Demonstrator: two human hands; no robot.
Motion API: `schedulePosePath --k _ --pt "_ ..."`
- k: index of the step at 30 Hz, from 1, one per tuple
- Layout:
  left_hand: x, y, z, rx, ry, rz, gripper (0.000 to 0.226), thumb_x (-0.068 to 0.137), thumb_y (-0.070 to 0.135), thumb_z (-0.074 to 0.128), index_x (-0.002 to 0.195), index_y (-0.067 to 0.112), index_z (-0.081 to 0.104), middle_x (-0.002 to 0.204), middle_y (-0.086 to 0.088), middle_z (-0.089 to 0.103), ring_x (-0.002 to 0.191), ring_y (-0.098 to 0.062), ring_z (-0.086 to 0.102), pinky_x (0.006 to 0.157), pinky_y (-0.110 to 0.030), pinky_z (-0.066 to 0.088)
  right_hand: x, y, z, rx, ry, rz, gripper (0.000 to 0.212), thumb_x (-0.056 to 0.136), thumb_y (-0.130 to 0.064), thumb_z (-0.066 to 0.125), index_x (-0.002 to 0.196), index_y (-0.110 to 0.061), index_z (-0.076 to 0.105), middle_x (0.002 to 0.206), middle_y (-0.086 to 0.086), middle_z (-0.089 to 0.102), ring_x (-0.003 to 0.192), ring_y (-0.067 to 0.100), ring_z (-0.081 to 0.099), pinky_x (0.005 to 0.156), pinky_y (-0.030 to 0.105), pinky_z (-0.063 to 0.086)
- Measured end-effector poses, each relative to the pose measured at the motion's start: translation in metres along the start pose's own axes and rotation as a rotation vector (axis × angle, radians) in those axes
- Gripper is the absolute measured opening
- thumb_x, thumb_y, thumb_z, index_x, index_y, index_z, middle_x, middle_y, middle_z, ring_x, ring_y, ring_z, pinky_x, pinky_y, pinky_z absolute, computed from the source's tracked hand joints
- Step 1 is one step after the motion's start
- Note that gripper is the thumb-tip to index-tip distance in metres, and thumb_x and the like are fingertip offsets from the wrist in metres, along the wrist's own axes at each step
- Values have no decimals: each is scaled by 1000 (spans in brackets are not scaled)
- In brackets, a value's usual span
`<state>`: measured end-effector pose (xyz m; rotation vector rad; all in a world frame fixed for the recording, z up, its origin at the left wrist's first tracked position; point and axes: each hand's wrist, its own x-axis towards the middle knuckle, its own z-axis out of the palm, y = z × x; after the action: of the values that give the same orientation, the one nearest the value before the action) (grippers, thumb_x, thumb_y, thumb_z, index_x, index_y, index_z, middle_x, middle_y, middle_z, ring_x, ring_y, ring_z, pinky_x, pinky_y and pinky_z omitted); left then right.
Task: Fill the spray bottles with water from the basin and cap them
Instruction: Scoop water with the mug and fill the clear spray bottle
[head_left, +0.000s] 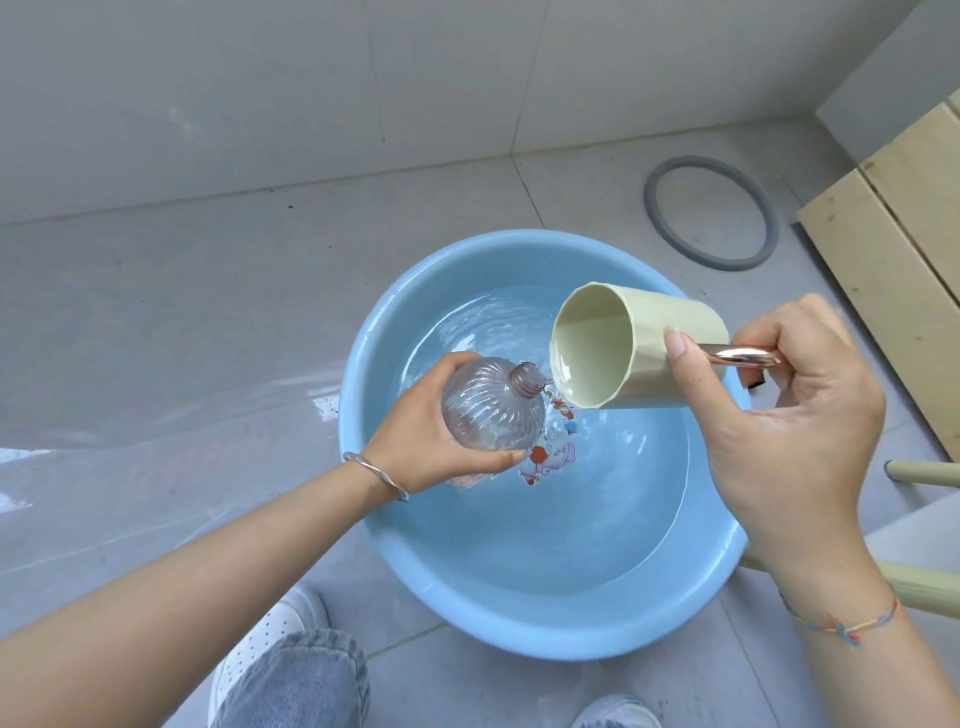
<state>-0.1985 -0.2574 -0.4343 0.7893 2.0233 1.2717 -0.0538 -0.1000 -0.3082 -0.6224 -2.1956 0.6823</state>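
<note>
A blue basin (415, 587) half full of water stands on the tiled floor in front of me. My left hand (415, 441) grips a clear ribbed spray bottle (488, 410) over the basin's left side, its uncapped threaded neck tilted up to the right. My right hand (789, 415) holds a cream cup (639, 353) by its shiny metal handle (737, 356). The cup is tipped on its side with its lip just beside the bottle's neck, and water lies in its lower edge. No cap is in sight.
A grey rubber ring (711, 213) lies on the floor beyond the basin. Light wooden boards (898, 249) lean at the right. A cream furniture leg (919, 473) sits at the right edge. The floor left of the basin is wet. My knee and white shoes are below.
</note>
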Motion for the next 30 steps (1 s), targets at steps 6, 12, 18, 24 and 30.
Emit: schedulePosePath --k 6,12,18,24,30 --pt "-1 1 0 -14 4 9 89 46 58 82 123 32 49 114 23 60 109 5 56 92 -10 40 1 -2 0 -34 2 -40 33 83 -19 72 67 -15 44 67 -10 39 71 7 36 66 15 29" --pt "-1 1 0 -28 4 8 86 46 55 84 121 32 50 111 21 62 106 1 59 92 -17 44 2 -4 0 -58 0 -67 33 84 -19 71 66 -13 44 67 -9 37 72 10 36 67 15 30" --pt "-2 3 1 -57 -9 19 84 46 50 84 121 30 50 110 19 63 103 -1 60 90 -16 45 2 -7 1 -89 -12 -96 34 84 -21 71 64 -9 46 67 -11 36 72 11 36 65 16 29" --pt "-2 2 3 -81 -12 38 83 49 43 88 121 27 50 110 19 63 104 1 60 88 -8 40 1 -13 4 -110 -26 -134 34 82 -18 72 63 -9 45 66 -7 32 71 16 28 66 16 30" --pt "-1 2 2 -96 2 35 85 47 50 86 120 29 50 109 20 64 105 1 60 89 -8 41 1 -16 5 -128 -22 -174 34 82 -17 73 62 -7 47 67 -3 35 71 15 28 67 17 28"
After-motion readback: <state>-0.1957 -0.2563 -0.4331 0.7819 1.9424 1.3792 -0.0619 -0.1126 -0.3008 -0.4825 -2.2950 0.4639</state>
